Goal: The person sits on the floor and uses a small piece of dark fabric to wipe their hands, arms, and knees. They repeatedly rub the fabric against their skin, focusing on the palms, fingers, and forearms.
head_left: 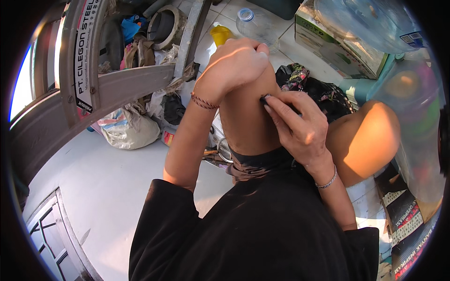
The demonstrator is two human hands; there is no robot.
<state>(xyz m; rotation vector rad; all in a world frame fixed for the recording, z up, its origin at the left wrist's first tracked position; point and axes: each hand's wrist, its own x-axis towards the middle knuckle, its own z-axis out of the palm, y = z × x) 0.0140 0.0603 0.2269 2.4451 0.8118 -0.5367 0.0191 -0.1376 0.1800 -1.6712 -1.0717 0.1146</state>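
My left hand [239,63] rests against my raised left knee, bent at the wrist, its fingers curled in and mostly hidden. Whatever it may hold does not show. Lower and to the right, beside the same leg, my right hand [302,124] pinches a small dark piece [264,98] between thumb and fingertips. The piece is too small to name. Beyond my left hand stand a yellow plastic container [220,35] and a transparent plastic bottle [258,29] with a blue-rimmed neck. Dark flowered cloth [323,93] lies behind my right hand.
A metal ladder-like frame [126,89] crosses the left side, with a white sack [129,129] and mixed clutter behind it. At the far right are a cardboard box [337,49] and large transparent plastic containers [410,103]. Printed cardboard [405,220] lies at the lower right.
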